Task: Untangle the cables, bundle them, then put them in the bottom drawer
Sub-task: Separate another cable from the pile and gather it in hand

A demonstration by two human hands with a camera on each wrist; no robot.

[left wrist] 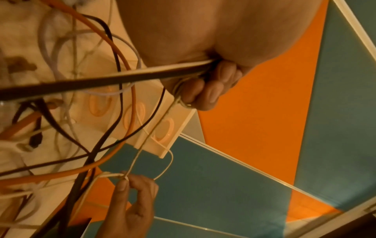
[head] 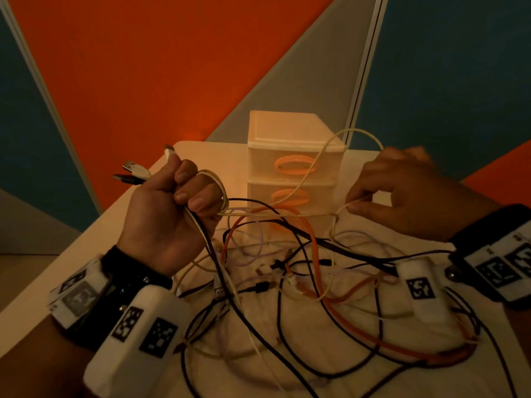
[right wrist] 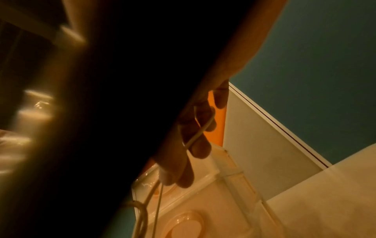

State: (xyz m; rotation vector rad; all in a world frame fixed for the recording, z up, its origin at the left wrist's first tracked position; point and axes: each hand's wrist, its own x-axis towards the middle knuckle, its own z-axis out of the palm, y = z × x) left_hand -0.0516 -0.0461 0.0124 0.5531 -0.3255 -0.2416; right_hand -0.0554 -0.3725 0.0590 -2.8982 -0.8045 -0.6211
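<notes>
Left of the drawer unit, the left hand is fisted round several cable ends – plugs poking out (cream loops wound on its fingers). Below the unit lies the cable tangle. Right of it, the right hand pinches the cream cable – pulling harder could cinch a knot.

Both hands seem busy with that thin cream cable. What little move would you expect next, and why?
Probably the right hand carries its pinched cream cable toward the left hand for another wrap: the left hand already grips plug ends with cream loops round its fingers, while the tangle waits below.
</notes>
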